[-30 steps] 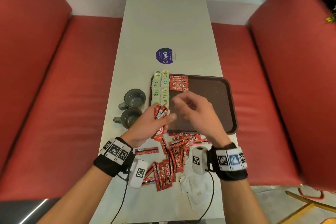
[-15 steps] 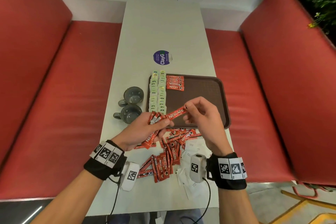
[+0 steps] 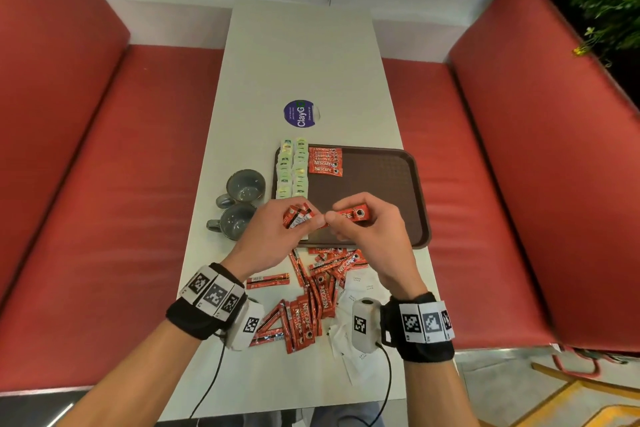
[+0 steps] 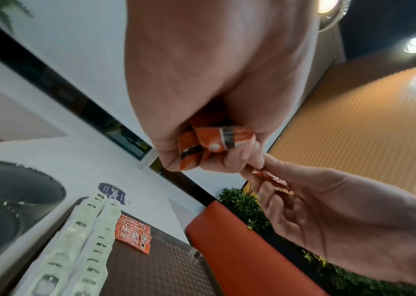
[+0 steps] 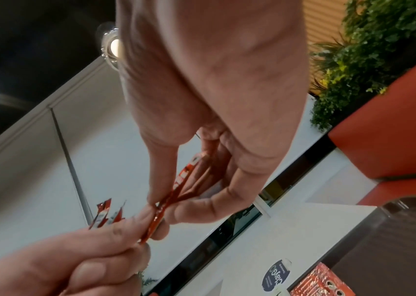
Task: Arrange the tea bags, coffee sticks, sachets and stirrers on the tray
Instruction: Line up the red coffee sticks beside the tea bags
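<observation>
My left hand (image 3: 277, 236) grips a bundle of red coffee sticks (image 3: 298, 215) above the near left corner of the brown tray (image 3: 388, 184). My right hand (image 3: 367, 232) pinches a single coffee stick (image 3: 355, 213) just to its right; the left fingertips touch that stick's near end (image 5: 156, 218). On the tray, tea bags (image 3: 292, 166) lie in two columns along the left edge, with a short row of coffee sticks (image 3: 325, 161) beside them. Loose coffee sticks (image 3: 311, 302) and white sachets (image 3: 362, 284) lie on the table in front of the tray. No stirrers are visible.
Two grey cups (image 3: 246, 185) (image 3: 237, 222) stand left of the tray. A round purple sticker (image 3: 300, 113) is on the table (image 3: 298, 55) beyond it. Red bench seats (image 3: 104, 184) flank the table on both sides.
My right hand came back from over the tray and drew one coffee stick out of the left hand's bundle. That stick now lies nearly level, and the hands are closer together.
</observation>
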Demonstrator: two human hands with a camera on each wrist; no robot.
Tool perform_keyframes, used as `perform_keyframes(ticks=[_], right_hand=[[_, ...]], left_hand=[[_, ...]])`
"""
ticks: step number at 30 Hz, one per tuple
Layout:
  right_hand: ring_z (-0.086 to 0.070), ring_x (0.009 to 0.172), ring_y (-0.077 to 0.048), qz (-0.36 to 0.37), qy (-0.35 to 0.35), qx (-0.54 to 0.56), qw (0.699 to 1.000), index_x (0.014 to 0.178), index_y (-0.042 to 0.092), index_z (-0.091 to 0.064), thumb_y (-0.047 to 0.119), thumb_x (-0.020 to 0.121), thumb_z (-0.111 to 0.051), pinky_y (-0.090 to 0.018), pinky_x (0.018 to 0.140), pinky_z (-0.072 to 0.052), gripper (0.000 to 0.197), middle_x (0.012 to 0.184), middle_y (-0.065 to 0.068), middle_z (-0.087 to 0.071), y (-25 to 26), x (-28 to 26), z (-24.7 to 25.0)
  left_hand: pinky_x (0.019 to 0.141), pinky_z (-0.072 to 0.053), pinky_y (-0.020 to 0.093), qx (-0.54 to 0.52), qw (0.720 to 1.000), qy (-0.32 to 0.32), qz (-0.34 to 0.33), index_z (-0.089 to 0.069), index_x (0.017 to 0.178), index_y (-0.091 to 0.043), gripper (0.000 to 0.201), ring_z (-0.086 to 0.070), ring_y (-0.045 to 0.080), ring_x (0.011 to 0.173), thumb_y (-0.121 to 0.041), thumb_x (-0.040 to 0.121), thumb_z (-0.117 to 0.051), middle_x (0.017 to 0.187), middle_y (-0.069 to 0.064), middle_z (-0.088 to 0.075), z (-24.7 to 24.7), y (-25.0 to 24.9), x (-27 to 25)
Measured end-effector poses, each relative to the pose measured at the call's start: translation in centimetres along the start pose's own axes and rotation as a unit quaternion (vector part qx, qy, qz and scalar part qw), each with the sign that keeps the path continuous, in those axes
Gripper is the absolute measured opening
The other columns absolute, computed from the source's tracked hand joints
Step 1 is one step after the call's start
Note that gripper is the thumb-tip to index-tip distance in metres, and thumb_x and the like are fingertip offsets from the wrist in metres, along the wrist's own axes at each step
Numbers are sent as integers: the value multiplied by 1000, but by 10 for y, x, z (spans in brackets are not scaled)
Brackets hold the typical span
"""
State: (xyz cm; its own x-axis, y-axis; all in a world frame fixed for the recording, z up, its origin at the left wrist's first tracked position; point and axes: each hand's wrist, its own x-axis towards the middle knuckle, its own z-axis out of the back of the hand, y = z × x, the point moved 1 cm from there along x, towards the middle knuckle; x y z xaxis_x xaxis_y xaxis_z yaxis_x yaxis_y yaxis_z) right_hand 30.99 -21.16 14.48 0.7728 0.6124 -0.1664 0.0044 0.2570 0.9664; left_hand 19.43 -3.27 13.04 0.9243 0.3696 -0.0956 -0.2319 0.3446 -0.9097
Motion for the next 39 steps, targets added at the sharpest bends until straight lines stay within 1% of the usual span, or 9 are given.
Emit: perform_keyframes(ticks=[3, 6, 12, 18, 23, 30, 32, 35, 39], right_hand=[[-78, 82, -30, 2, 19, 37, 999, 98, 16, -84, 24, 90, -90, -42, 80, -66, 13, 88, -12, -81, 2, 3, 6], [-71, 74, -27, -14, -2, 90, 996, 98, 8, -85, 15, 90, -89, -34, 74, -61, 11, 85, -22, -78, -2, 9, 14], [-71, 68, -25, -11, -30, 35, 999, 90, 13, -86, 24, 81, -96, -34, 68, -58, 17, 76, -18, -78, -13, 33, 32], [-77, 79, -12, -4, 92, -132, 987, 97, 28, -86, 24, 92, -88, -30, 82, -61, 6, 81, 2, -82, -20, 72, 48], [-71, 81, -6, -16, -17, -234, 972, 93, 34, -84, 31, 95, -85, -27, 78, -53, 4, 83, 14, -79, -59, 138, 62], [-66, 85, -6, -73, -32, -276, 958, 88, 28, -83, 20, 94, -86, -35, 92, -58, 10, 88, 6, -75, -120, 218, 36], [-66, 95, -14, -73, -25, -280, 957, 87, 31, -82, 23, 93, -87, -33, 91, -52, 12, 90, 3, -74, -130, 230, 28], [-67, 99, -20, -77, -21, -296, 952, 84, 36, -79, 24, 93, -87, -34, 93, -54, 17, 91, 1, -74, -141, 244, 21], [-62, 96, -19, -105, -33, -311, 944, 87, 34, -78, 26, 94, -85, -37, 95, -55, 14, 102, -4, -73, -151, 256, 12]], left_hand=[[76, -43, 10, 46, 998, 7, -46, -78, 99, -30, 16, -69, 4, 90, -46, 99, -75, 89, -15, -76, 6, -2, 5], [66, -40, 13, 71, 996, -7, -62, -78, 99, -27, 17, -63, 8, 75, -44, 98, -75, 81, -12, -72, 9, -2, 13], [60, -41, 16, 95, 994, 4, -44, -77, 98, -26, 12, -58, 4, 66, -38, 99, -76, 72, -15, -65, 14, 6, 33], [73, -45, 13, 117, 992, 37, 0, -74, 107, -27, 20, -66, -6, 90, -46, 99, -72, 97, -17, -73, 15, 23, 57], [81, -61, 34, 75, 995, -39, 49, -63, 108, -24, 31, -72, 7, 91, -54, 100, -65, 99, -7, -76, 9, 38, 67], [68, -54, 36, 40, 992, -59, 107, -60, 96, -25, 34, -67, 15, 75, -59, 98, -63, 82, -4, -70, -3, 53, 56], [70, -58, 40, 58, 990, -52, 114, -59, 97, -26, 31, -70, 19, 79, -56, 101, -64, 87, -1, -72, -5, 55, 57], [71, -55, 30, 113, 986, -30, 117, -61, 105, -25, 19, -68, 9, 83, -43, 105, -66, 96, -7, -71, -15, 55, 70], [85, -60, 41, 260, 960, 1, 109, -67, 124, -20, 22, -70, 23, 99, -15, 102, -66, 114, 4, -72, -42, 57, 113]])
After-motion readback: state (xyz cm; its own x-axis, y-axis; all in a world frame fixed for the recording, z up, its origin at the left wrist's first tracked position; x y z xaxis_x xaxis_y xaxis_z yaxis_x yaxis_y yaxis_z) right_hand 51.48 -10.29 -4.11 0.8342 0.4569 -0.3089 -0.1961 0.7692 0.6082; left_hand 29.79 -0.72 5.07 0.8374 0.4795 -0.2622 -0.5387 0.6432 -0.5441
